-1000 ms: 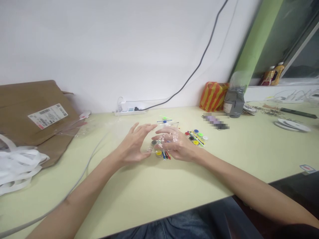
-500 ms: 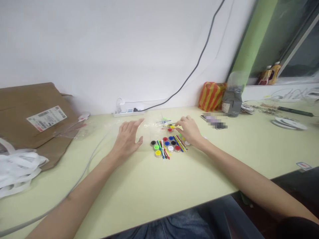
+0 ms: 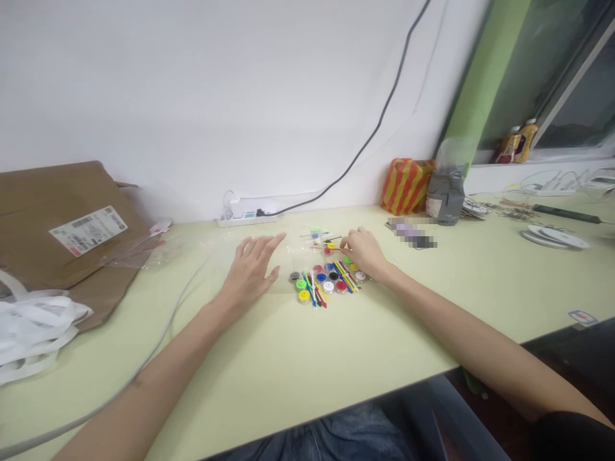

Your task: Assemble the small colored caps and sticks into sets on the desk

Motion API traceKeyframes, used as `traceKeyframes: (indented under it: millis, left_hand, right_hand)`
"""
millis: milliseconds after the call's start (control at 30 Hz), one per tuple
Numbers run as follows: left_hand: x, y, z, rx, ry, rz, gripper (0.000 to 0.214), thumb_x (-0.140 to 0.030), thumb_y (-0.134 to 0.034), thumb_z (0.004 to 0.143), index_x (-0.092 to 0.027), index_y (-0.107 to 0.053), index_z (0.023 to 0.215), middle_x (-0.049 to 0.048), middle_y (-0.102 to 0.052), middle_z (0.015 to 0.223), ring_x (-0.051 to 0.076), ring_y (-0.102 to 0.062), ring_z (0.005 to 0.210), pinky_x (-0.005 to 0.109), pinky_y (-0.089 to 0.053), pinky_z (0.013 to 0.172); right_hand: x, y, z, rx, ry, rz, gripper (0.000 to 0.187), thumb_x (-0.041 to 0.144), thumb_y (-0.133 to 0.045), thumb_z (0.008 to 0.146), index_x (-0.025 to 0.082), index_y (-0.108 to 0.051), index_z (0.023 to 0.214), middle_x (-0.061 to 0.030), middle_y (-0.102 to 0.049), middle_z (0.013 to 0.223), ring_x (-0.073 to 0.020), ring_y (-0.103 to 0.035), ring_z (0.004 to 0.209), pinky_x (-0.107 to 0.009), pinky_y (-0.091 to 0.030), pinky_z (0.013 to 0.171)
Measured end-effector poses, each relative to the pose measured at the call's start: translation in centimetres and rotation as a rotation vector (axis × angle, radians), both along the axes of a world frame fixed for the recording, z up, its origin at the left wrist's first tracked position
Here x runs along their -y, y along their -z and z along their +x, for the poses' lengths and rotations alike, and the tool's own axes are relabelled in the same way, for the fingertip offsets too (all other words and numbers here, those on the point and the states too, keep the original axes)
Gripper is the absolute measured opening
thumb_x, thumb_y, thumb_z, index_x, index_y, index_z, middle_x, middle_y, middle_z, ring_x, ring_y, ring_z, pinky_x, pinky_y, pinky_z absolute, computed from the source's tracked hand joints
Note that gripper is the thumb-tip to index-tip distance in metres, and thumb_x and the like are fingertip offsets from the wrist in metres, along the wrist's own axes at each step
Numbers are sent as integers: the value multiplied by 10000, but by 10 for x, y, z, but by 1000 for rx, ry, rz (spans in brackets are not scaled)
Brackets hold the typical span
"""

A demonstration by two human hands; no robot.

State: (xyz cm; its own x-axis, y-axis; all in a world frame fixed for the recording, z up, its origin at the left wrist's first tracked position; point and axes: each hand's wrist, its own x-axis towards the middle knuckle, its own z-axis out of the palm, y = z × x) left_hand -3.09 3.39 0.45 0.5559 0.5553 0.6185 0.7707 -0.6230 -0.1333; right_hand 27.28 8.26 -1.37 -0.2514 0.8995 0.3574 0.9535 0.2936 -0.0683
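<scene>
A cluster of small coloured round caps and thin coloured sticks [image 3: 325,282] lies on the pale green desk [image 3: 307,358]. My left hand [image 3: 251,271] hovers flat just left of the cluster, fingers spread and empty. My right hand [image 3: 364,251] rests at the cluster's far right edge, with thumb and fingertips pinched around a thin stick [image 3: 331,244] near a yellow cap. A few more sticks and caps [image 3: 316,232] lie a little farther back on a clear plastic sheet.
A white power strip [image 3: 246,214] with a dark cable sits by the wall. Brown cardboard packaging [image 3: 57,224] and white straps [image 3: 33,323] lie at the left. A striped orange bag [image 3: 406,186], a grey pouch [image 3: 445,191] and a dark flat device [image 3: 413,234] stand at the back right.
Both hands left the clear packet over the caps. My right hand moved back and right to the far sticks and pinched one; my left hand opened flat beside the cluster.
</scene>
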Motion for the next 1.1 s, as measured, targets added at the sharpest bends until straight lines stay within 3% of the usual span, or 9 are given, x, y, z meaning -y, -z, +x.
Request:
traceKeyframes:
  millis: [333, 533, 833, 933, 1100]
  left_hand:
    - [-1, -1, 1, 1, -8, 41, 633, -193, -506, 918, -221, -300, 1516, 125, -579, 1260, 285, -524, 1196, 493, -332, 1109]
    - [0, 0, 0, 47, -42, 43, 628, -191, -519, 904, -229, -320, 1498, 107, -598, 1201, 283, -534, 1150, 473, -372, 1060]
    - [0, 4, 0, 134, -160, -34, 681, -170, -547, 850, -217, -317, 1490, 93, -591, 1117, 287, -545, 1071, 445, -422, 957]
    - [0, 4, 0, 135, -172, -53, 698, -179, -552, 843, -213, -308, 1496, 99, -581, 1132, 294, -541, 1079, 448, -424, 953]
    - [1, 4, 1, 140, -159, -81, 704, -189, -550, 841, -218, -306, 1501, 112, -572, 1166, 307, -529, 1105, 468, -418, 966]
  right_hand:
    - [-10, 3, 3, -75, -17, -19, 120, 239, -646, 902, 204, -761, 909, -103, -703, 926, -274, -518, 954, -360, -334, 765]
    - [-9, 0, 3, -142, -57, 27, 182, 251, -585, 938, 212, -746, 863, -88, -695, 870, -255, -524, 912, -352, -351, 762]
    - [6, -13, -6, -528, -212, 393, 156, 208, -480, 977, 198, -597, 874, -62, -649, 891, -214, -541, 849, -346, -404, 807]
    - [15, -19, -10, -656, -255, 424, 142, 226, -490, 972, 201, -582, 867, -51, -649, 871, -198, -544, 801, -331, -419, 765]
    - [23, -26, -15, -866, -284, 348, 142, 283, -531, 950, 195, -610, 872, -41, -673, 851, -182, -583, 790, -314, -439, 733]
